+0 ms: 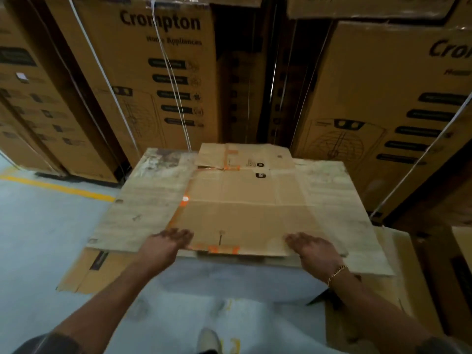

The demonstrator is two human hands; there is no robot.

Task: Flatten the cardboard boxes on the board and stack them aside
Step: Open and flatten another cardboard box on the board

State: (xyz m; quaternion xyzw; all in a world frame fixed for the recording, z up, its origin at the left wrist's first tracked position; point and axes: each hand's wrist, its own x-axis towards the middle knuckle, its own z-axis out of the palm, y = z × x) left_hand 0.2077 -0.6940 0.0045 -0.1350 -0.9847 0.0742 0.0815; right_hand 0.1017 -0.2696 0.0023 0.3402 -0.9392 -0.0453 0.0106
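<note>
A flattened brown cardboard box (pixel 242 213) with orange tape marks lies flat on the pale worn board (pixel 145 208). My left hand (pixel 168 242) rests on the box's near left corner, with the fingers laid over its edge. My right hand (pixel 313 245), with a gold bracelet at the wrist, lies palm down with straight fingers on the near right part of the box. A second flattened piece (pixel 245 155) with a printed label sticks out from under the far edge.
Tall Crompton appliance cartons (pixel 153 72) stand in a wall right behind the board. More cartons (pixel 383 111) rise at the right. Flat cardboard (pixel 84 274) lies under the board's near left corner. Grey floor with a yellow line (pixel 56 186) lies at left.
</note>
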